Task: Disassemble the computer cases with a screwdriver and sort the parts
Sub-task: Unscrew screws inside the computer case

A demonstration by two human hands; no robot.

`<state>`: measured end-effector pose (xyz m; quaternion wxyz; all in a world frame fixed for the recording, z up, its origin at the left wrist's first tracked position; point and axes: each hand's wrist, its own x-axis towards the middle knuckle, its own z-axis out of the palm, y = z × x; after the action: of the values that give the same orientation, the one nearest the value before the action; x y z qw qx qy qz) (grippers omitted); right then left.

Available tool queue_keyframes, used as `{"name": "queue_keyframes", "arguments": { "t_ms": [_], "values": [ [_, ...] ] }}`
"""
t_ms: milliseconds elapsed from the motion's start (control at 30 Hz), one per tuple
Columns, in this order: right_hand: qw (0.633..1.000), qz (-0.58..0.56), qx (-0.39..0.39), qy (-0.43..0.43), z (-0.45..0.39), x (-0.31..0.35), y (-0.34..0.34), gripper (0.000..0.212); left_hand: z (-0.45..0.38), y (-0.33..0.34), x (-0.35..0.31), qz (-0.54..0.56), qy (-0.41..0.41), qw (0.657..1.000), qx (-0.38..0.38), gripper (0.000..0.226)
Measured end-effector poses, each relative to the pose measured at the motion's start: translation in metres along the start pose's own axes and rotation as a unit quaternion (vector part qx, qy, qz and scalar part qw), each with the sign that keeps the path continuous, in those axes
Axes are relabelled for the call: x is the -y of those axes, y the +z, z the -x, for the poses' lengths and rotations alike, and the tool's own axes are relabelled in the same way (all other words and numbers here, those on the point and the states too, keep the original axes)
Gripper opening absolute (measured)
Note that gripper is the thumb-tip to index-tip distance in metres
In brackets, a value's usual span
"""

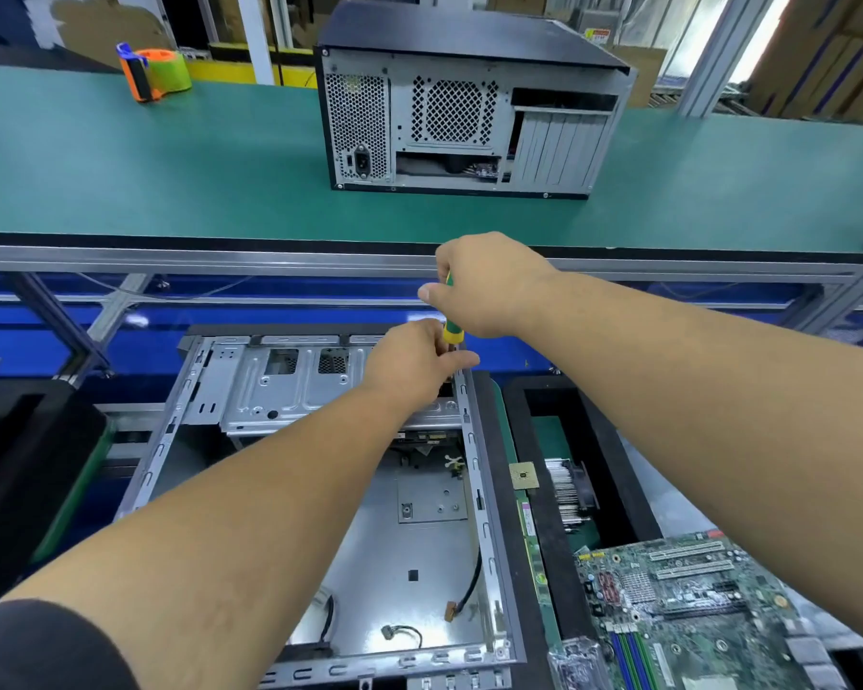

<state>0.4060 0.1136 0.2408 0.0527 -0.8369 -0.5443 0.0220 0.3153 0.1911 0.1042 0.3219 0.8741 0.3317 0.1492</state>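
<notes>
Green-and-yellow screwdriver (452, 331) stands nearly upright, tip down, at the far right corner of the open computer case (320, 490). The right hand (484, 286) grasps its handle from above; the left hand (414, 361) pinches its shaft just below. A black tray (519, 415) right of the case holds a heatsink (566, 493).

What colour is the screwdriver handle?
Green and yellow screwdriver handle, gripped by the right hand; head view.
</notes>
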Motion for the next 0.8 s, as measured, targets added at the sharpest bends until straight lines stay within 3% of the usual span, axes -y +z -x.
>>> {"name": "queue_keyframes", "arguments": {
  "t_ms": [133, 333, 533, 700, 800],
  "values": [
    [1.000, -0.008, 0.005, 0.006, 0.001, -0.002, -0.002, 0.035, 0.008, 0.001, 0.009, 0.013, 0.053, 0.998, 0.020, 0.012],
    [1.000, 0.010, -0.010, -0.009, 0.003, 0.005, 0.000, 0.031, 0.007, 0.009, 0.002, 0.017, -0.008, 0.999, -0.048, 0.037],
    [1.000, 0.005, -0.006, -0.001, 0.004, 0.006, -0.003, 0.032, 0.013, 0.009, 0.012, 0.007, 0.039, 0.999, 0.005, 0.010],
    [1.000, 0.019, -0.006, -0.004, 0.008, 0.010, -0.003, 0.031, 0.011, 0.013, 0.006, -0.019, -0.018, 0.999, -0.044, 0.037],
    [1.000, 0.006, 0.001, 0.001, 0.009, 0.011, -0.005, 0.029, 0.015, 0.012, 0.008, -0.046, -0.012, 0.998, -0.033, 0.033]
  ]
}}
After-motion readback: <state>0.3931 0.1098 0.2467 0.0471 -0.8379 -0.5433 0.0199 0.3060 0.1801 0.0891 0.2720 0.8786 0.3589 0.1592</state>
